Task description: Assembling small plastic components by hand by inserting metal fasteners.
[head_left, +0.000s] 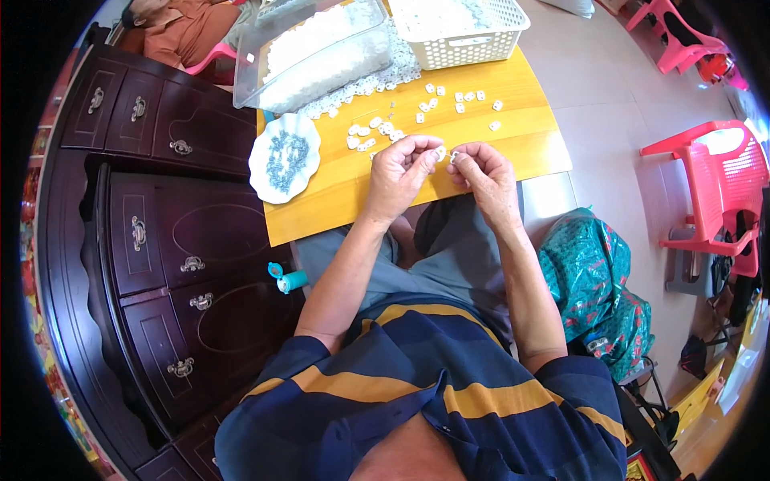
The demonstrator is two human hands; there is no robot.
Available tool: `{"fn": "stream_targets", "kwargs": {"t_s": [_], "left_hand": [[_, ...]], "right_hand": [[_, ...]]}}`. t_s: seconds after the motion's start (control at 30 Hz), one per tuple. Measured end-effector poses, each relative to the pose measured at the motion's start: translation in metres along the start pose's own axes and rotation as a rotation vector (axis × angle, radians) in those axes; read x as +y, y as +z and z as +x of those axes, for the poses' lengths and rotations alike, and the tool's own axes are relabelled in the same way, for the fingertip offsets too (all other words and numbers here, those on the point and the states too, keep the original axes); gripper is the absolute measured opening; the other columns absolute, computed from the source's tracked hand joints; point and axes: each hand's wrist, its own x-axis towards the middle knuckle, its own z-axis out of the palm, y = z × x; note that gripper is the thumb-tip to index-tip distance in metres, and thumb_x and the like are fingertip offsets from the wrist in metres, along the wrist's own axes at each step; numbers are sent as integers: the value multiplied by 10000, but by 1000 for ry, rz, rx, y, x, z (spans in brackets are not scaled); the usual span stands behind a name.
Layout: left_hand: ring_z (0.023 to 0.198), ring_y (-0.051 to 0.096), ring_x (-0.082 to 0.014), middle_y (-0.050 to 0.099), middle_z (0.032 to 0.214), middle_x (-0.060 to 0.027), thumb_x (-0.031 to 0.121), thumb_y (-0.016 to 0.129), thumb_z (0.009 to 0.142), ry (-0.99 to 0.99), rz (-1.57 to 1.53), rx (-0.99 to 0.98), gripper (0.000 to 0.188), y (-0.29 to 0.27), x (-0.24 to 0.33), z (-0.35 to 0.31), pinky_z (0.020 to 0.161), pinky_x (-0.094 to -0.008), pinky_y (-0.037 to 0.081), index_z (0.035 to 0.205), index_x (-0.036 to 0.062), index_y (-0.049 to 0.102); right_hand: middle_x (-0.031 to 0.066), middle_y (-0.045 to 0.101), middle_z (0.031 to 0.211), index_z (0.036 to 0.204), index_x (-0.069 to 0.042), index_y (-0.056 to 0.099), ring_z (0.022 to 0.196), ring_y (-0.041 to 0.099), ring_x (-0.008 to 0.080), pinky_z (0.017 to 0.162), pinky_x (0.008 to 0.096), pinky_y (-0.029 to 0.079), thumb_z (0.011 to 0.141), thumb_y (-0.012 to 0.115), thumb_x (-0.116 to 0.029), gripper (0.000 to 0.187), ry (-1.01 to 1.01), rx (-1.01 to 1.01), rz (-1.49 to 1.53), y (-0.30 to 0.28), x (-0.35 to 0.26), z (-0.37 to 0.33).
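Over the near part of the yellow wooden table (345, 200), my left hand (403, 175) pinches a small white plastic piece (440, 152) between thumb and fingers. Close to its right, my right hand (488, 180) is closed in a pinch around another small white piece (454, 158), mostly covered by the fingertips. The two hands are a short gap apart. Several similar white pieces with holes (366, 145) lie loose beyond my left hand, and more (459, 102) are scattered farther right. A white scalloped dish (261, 160) at the left holds many tiny grey parts.
A clear plastic bin (247, 80) full of white pieces and a white perforated basket (461, 54) stand at the far side. Dark drawers (184, 224) flank the left. A green bag (581, 248) and a pink chair (714, 176) are at right. Another person (188, 36) sits far left.
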Motion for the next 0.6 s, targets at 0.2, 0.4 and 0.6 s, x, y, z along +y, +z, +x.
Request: {"fn": "stream_targets", "kwargs": {"t_s": [0.2,0.4,0.6], "left_hand": [[794,632,-60,679,936,-8,56,643,962,-12,-20,32,151,3,1,-2,717,-209,536,1088,-20,677],[744,636,-55,696,854,-16,33,656,937,-20,-64,27,119,5,2,-2,692,-211,532,1037,-23,689],[764,673,-76,718,875,-38,23,655,936,-3,-88,-5,128,6,2,-3,703,-228,555,1047,-29,690]], "right_hand": [[20,695,857,1059,-32,660,725,616,51,649,180,475,989,629,-147,138,-7,-10,-10,1,1,-1],[23,700,867,1060,-26,664,728,618,52,657,179,480,992,624,-146,143,-11,-25,-32,2,2,0],[25,704,875,1070,-16,671,728,629,65,681,197,517,996,622,-145,157,16,-67,-5,2,2,-1]]}}
